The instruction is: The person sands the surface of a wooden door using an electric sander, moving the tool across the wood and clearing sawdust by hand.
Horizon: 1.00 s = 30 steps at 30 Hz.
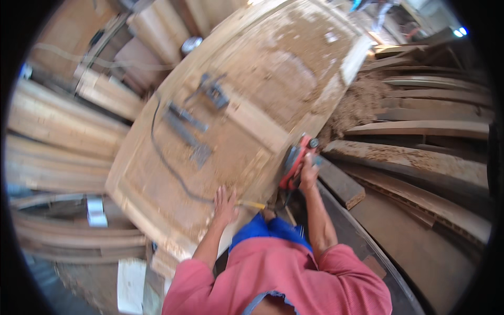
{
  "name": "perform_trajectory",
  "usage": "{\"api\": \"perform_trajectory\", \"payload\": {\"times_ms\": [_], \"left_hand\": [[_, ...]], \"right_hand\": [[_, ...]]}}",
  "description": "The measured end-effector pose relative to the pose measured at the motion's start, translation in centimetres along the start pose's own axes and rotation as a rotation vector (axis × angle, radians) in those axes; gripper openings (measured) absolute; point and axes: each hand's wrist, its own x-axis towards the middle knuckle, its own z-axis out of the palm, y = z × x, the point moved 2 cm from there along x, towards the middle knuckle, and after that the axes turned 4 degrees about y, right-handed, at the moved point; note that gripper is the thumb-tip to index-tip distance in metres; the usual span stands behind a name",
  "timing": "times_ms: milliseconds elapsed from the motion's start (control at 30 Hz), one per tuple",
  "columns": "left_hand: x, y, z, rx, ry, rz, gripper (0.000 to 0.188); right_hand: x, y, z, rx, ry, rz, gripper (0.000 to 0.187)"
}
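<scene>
My right hand is wrapped round the grip of a red electric hand planer, which has a round dark knob at its far end. The planer sits at the right edge of a large wooden door, its underside hidden from view. On the door's near part lies my left hand, fingers stretched out and holding nothing. A dark cable curves over the door and runs close to that hand. Farther up the panel are a dark metal tool and several long grey tools, too blurred to name.
Wood shavings are heaped against the door's right side, and dust covers its panels. Stacked planks fill the right; more boards stand at left. A short dark timber lies by my right forearm. Another person is partly visible far off.
</scene>
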Motion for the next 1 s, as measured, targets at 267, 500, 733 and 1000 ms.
{"api": "perform_trajectory", "payload": {"times_ms": [267,500,733,1000], "left_hand": [[-2.1,-3.9,0.3,0.085,-0.078,0.081,0.078],[-4.4,-6.5,1.0,0.157,-0.163,0.065,0.061],[-7.9,-8.9,-2.3,-0.165,-0.131,0.224,0.074],[5.2,-8.0,-2.1,0.109,0.309,0.228,0.071]], "right_hand": [[-4.4,-0.5,0.0,0.013,0.023,0.073,0.039],[-7.5,1.9,0.6,-0.014,0.030,0.114,0.041],[-8.2,1.9,1.4,0.114,-0.055,0.021,0.042],[-13.7,5.7,1.5,0.166,-0.050,0.032,0.039]]}}
